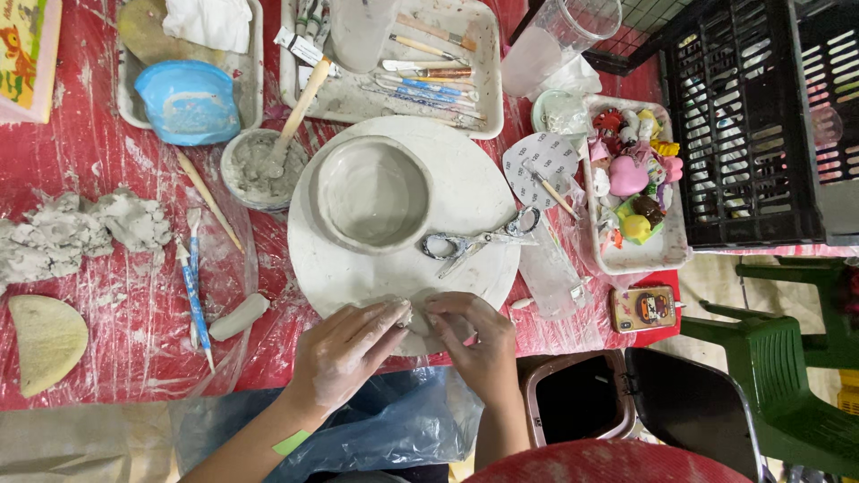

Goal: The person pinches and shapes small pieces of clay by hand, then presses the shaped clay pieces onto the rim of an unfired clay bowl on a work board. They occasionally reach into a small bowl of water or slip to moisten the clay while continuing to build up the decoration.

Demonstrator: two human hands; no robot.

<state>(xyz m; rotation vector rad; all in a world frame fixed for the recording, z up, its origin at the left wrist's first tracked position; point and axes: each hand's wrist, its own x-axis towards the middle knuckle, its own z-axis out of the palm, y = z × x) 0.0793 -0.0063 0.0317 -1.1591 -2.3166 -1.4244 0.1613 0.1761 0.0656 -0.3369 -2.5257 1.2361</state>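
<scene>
- While I look down from the head camera, my left hand and right hand meet at the near edge of the round white board, fingers curled shut, pinching a small lump of clay between them.
- The board's rim supports the lump, I judge.
- The clay bowl sits mid-board, the scissors just right of it, within reach.
- A slip pot with a wooden stick stands beside the board on the red table.
</scene>
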